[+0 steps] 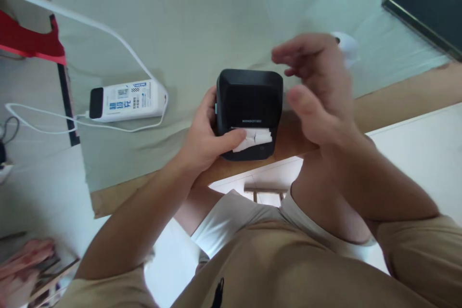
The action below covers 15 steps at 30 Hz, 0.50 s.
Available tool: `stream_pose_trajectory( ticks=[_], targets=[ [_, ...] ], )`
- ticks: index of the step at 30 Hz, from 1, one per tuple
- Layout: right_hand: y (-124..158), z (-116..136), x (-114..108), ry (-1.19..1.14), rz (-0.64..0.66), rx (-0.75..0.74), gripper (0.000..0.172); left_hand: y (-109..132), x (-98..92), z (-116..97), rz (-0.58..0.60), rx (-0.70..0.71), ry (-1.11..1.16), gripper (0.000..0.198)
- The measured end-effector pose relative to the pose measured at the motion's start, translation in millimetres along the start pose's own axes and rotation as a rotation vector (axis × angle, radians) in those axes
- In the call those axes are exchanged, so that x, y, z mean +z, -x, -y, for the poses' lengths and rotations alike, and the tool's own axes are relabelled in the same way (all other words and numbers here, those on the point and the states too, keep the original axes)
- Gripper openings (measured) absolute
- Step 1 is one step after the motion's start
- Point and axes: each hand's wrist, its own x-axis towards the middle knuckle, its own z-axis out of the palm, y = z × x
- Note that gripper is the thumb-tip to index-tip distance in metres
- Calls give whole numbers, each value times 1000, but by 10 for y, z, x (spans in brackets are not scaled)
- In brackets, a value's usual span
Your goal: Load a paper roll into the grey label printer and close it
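Note:
A small black label printer [249,106] stands near the front edge of a table covered with a pale green cloth [202,19]. White label paper [254,137] sticks out of its slot. My left hand [205,137] grips the printer's left side, with the thumb pressed on the paper. My right hand [317,86] hovers just right of and above the printer, fingers stretched out and loosely apart, holding nothing. A small white roll [347,48] lies behind that hand, mostly hidden.
A white power bank [126,101] with a white cable [90,24] lies at the left. A dark phone or tablet [426,9] lies at the far right. The bare wooden table edge [397,101] runs along the front. Something red [29,41] is at the left edge.

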Motion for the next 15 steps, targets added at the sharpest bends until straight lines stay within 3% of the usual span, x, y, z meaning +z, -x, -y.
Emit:
stream_pose_trajectory(
  ticks=[6, 9, 15],
  targets=[
    [-103, -114, 51, -72, 152, 37, 57, 30, 132, -74, -38, -97, 147, 47],
    [-105, -167, 86, -45, 160, 50, 61, 42, 160, -119, -81, -124, 135, 33],
    [-94, -191, 148, -14, 133, 51, 59, 28, 137, -109, -76, -119, 198, 31]
  ],
)
